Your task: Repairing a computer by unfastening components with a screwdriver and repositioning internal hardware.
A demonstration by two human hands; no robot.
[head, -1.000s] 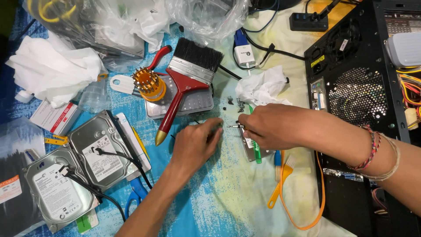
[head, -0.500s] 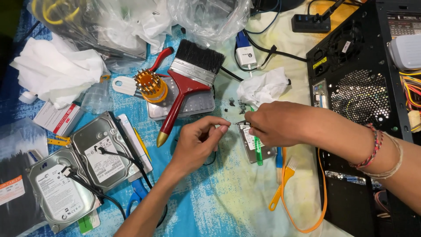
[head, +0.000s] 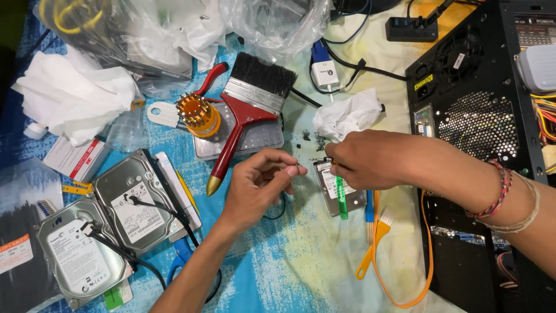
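At the left edge of the tabletop [head: 289,272], covered in a blue and pale yellow cloth, crumpled white tissue [head: 72,98] lies soft and bunched. Below it two metal hard drives [head: 110,229] lie flat, grey and boxy, with white labels and black cables plugged in. Further right stands an orange bit holder [head: 198,115], round and studded with metal tips, beside a wide paintbrush [head: 246,113] with black bristles, a steel ferrule and a glossy red handle, resting on a clear plastic case.

The left hand [head: 258,185] comes up from the bottom edge, palm turned inward; its grip is pinched shut, thumb and forefinger together on a tiny screw [head: 297,168], barely visible. Just right of it, the right hand [head: 365,159] reaches in from the right, knuckles up, its grip closed around a green-handled screwdriver [head: 341,194] whose handle points down. Under it lies a small silver drive [head: 336,191], near the tabletop's middle. A black computer case [head: 475,110] with perforated metal fills the right side.
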